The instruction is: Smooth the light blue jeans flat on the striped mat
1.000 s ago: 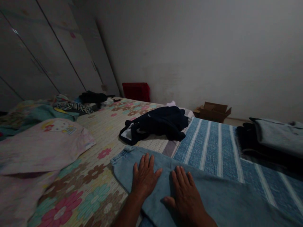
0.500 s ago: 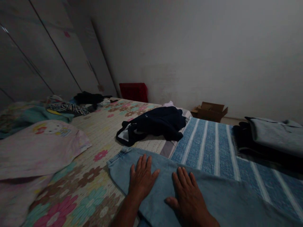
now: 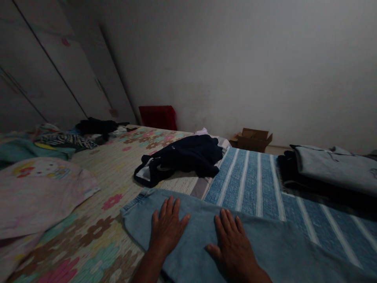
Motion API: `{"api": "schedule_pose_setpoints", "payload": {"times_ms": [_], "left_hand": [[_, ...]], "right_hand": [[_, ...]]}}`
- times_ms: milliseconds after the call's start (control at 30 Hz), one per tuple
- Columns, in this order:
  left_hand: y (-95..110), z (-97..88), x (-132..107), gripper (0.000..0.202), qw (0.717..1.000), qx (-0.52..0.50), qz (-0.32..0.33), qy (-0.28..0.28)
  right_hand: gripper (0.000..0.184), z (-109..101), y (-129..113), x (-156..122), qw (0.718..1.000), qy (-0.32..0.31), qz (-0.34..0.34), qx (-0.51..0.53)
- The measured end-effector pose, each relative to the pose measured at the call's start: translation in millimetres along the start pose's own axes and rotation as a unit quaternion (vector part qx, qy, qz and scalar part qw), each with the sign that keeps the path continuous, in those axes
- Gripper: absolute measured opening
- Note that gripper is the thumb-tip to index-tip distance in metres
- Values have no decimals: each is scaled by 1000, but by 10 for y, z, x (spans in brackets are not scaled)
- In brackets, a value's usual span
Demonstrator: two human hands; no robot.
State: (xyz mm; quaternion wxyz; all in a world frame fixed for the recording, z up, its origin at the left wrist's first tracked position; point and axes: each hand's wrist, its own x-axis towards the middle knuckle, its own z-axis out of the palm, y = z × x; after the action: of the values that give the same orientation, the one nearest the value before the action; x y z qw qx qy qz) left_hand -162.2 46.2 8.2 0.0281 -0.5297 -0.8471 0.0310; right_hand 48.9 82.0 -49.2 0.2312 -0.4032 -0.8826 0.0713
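A pair of light blue jeans lies spread flat across the near part of the bed. My left hand rests palm down on the denim, fingers stretched out, close to the waistband end. My right hand lies flat on the same cloth a little to the right, fingers apart. Neither hand holds anything. Just beyond the jeans a dark navy garment lies crumpled on the floral bedsheet.
A blue striped cloth covers the right of the bed, with folded grey and dark clothes on it. A pink cartoon-print garment lies left, loose clothes behind. A red crate and a cardboard box stand by the wall.
The view has swung to the right, so everything sits further left in the picture. Both hands stay flat on the jeans; the left one has slid slightly left.
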Motion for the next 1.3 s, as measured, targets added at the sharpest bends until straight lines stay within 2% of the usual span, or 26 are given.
{"api": "schedule_pose_setpoints", "payload": {"times_ms": [133,300,433,600,1033,1200,1300], "left_hand": [[2,-111,6,67,1000,-1,2,-10],[-140,-298,135,69,998,8,-49,30],[-285,-250,247,73,996,-6,-85,1],[-341,-120,270,74,995,-22,-91,-21],[-375,-110,306,75,994,-47,-95,-31],[-366,-179,308,72,994,-32,-99,-25],[-224,-285,242,69,995,-7,-93,28]], "right_hand": [[76,-7,11,15,999,-40,11,18],[83,-73,19,82,987,-148,39,52],[85,-133,6,112,980,-180,53,64],[85,-169,-22,120,983,-165,49,65],[84,-101,-5,108,993,-108,22,42],[78,-123,4,43,999,-48,1,11],[73,19,70,-76,999,24,-26,-32]]}}
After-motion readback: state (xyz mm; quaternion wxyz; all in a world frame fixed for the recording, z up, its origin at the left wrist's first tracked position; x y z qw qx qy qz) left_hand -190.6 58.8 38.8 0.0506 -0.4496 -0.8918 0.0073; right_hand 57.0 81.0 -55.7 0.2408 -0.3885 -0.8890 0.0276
